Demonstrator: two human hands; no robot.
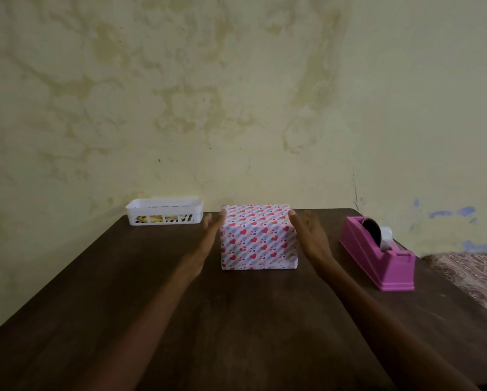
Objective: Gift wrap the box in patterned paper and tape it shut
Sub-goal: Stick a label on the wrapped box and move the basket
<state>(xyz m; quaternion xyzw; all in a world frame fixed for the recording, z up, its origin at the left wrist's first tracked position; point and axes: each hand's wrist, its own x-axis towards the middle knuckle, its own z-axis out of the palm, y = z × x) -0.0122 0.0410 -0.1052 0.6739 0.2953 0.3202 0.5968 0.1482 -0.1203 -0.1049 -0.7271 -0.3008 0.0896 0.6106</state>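
Squarely between both hands' straight fingers (212, 221) sits the wrapped box (258, 238).

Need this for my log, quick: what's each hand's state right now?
Left hand: open, beside the wrapped box, holding nothing.
Right hand: open, on its other side, holding nothing.

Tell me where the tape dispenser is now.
In the head view, the pink tape dispenser sits on the right side of the table, right of the wrapped box and the right hand.
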